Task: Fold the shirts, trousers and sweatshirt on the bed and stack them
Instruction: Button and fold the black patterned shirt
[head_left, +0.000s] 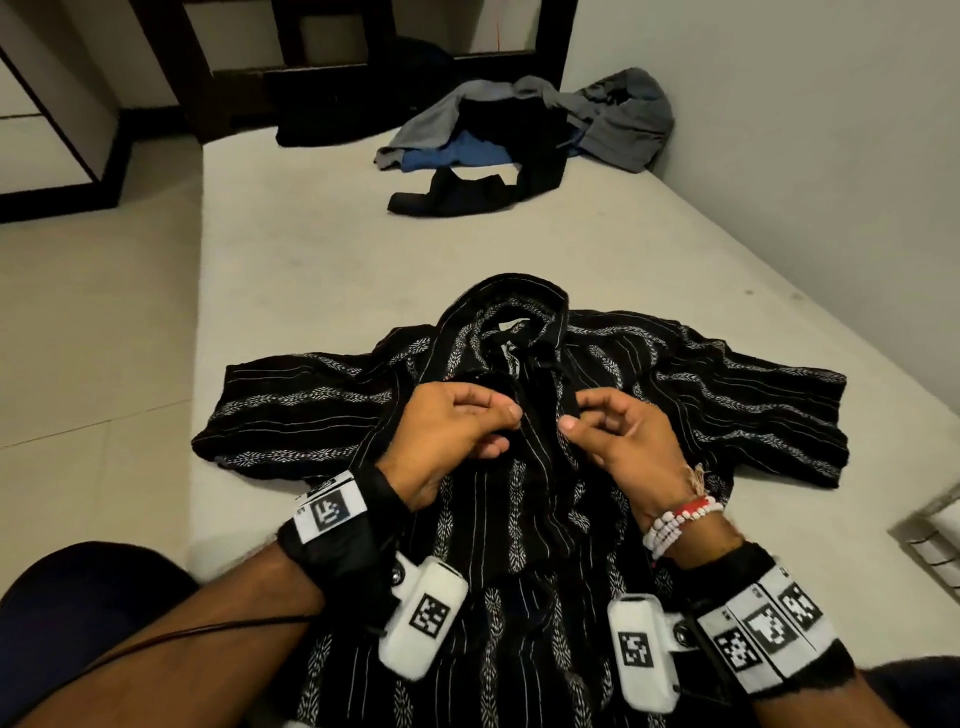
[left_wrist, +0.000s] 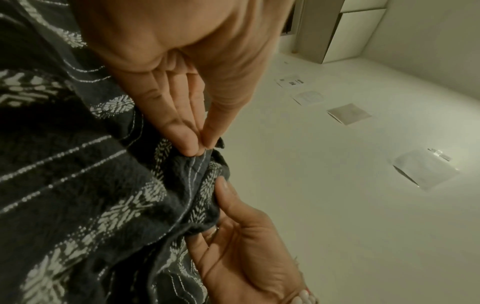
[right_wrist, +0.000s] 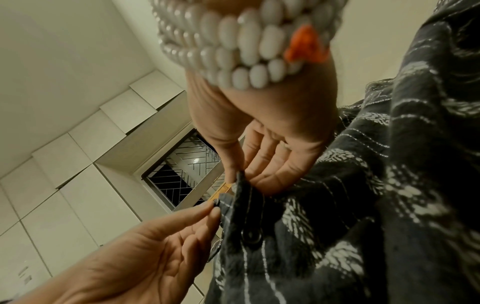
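A black shirt (head_left: 545, 493) with white leaf stripes lies face up on the bed (head_left: 311, 260), sleeves spread and collar pointing away from me. Both hands meet at its front opening, chest high. My left hand (head_left: 511, 421) pinches the left front edge between thumb and fingertips; in the right wrist view the left hand (right_wrist: 210, 209) nips a small dark button (right_wrist: 216, 203). My right hand (head_left: 569, 415), with a white bead bracelet, pinches the facing edge of the shirt (right_wrist: 363, 205). In the left wrist view the left hand (left_wrist: 202, 144) holds a raised fold of the shirt (left_wrist: 78, 174).
A heap of grey, blue and black clothes (head_left: 519, 135) lies at the bed's far end against the wall. Pale floor (head_left: 93, 338) runs along the bed's left side, with dark wooden furniture (head_left: 332, 104) behind. Bare mattress separates the shirt from the heap.
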